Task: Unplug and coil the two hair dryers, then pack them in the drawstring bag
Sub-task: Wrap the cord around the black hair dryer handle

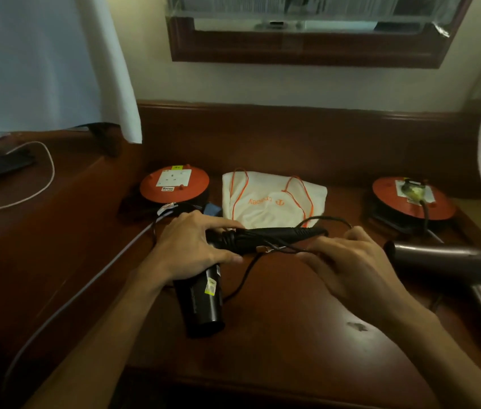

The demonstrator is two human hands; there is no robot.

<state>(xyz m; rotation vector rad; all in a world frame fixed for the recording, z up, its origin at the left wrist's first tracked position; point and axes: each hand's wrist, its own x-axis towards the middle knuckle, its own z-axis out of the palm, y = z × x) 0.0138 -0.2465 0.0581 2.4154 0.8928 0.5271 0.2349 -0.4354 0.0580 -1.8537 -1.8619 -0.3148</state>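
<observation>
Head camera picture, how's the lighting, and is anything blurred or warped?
Head view: dim, warm light, bottom corners nearly black; wide-angle bend curves the desk edges; the right hand looks slightly smeared, the left hand on the black hair dryer crisper; the drawstring bag is brightest.

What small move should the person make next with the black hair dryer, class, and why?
Probably another turn of cord round the handle. The left hand grips the black hair dryer, a few turns already sit on its handle, and the right hand holds the loose cord, with slack left on the table.
</observation>
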